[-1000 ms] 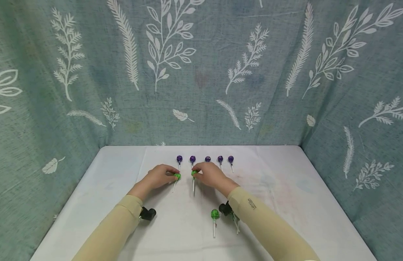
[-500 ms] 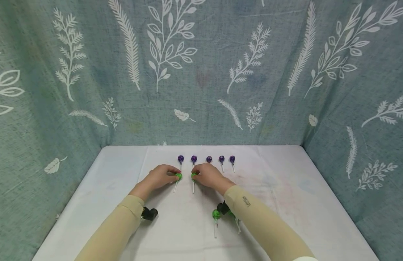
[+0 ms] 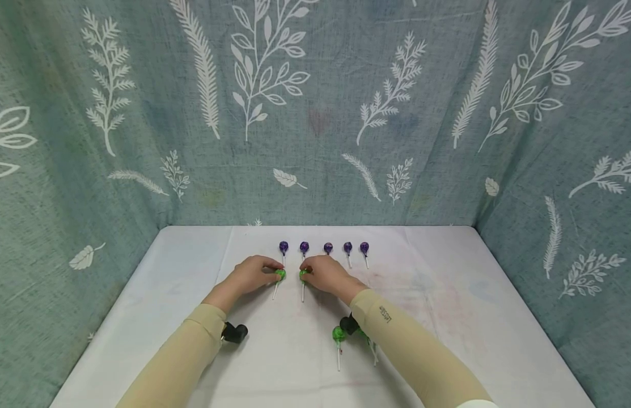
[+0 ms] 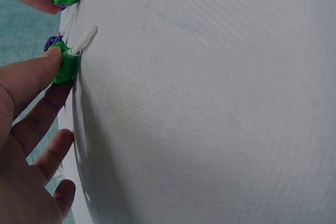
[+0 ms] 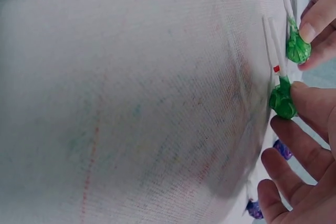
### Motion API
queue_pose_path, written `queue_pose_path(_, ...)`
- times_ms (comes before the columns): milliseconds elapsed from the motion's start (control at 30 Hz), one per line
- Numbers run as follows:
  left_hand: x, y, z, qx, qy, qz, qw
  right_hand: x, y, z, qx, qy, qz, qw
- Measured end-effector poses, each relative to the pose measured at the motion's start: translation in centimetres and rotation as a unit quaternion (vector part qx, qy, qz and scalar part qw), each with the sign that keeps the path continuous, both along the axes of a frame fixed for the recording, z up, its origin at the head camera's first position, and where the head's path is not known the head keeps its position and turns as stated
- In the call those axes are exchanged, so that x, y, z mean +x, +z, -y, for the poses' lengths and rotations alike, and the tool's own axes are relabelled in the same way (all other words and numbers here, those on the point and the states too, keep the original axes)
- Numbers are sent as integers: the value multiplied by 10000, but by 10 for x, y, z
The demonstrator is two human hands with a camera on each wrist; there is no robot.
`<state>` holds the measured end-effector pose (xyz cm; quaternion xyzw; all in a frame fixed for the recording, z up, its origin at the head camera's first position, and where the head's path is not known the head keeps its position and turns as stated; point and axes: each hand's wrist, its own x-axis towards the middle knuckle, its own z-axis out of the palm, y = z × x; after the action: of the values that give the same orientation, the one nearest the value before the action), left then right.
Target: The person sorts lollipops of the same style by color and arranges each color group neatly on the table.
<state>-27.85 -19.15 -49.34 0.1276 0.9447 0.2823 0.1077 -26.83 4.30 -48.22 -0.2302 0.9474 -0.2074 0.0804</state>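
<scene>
Between thumb and index finger, my left hand (image 3: 250,274) pinches the wrapped head of a green lollipop (image 4: 65,66), its white stick slanting toward the front. Just to the right, my right hand (image 3: 326,273) pinches another green lollipop (image 5: 283,100) by the head, stick pointing toward the front of the table. Both heads sit low at the cloth, right below the sticks of two purple lollipops (image 3: 284,246). The other fingers of the right hand (image 5: 310,145) spread loosely beside its lollipop. In the head view, the right hand covers part of the purple row.
Several purple lollipops (image 3: 364,247) form a row near the back edge of the white table (image 3: 422,351). A green lollipop (image 3: 338,334) lies nearer the front, with more green ones partly hidden under the right sleeve (image 3: 397,334). A patterned curtain (image 3: 315,187) surrounds the table.
My right hand has lowered its green lollipop slightly, bringing the stick down to the cloth. The left hand has stayed in place with its lollipop; the head view has shifted a little.
</scene>
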Motion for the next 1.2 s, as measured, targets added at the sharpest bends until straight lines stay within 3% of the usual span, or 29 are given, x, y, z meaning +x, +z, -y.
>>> queue_pose_path(233, 1, 2, 1, 32, -146, -76, 9999, 0, 5, -4, 8, -16, 67, 10000)
queue_pose_path(567, 3, 6, -2, 161, -70, -17, 9998, 8, 23, -16, -251, 39, 93, 9996)
queue_pose_path(767, 14, 12, -12, 553, -123, -23, 9984, 18, 27, -26, -270, 89, 4, 9996)
queue_pose_path(1200, 38, 17, -46, 664, -477, -374, 9959, 44, 27, -69, -754, 34, 41, 9971)
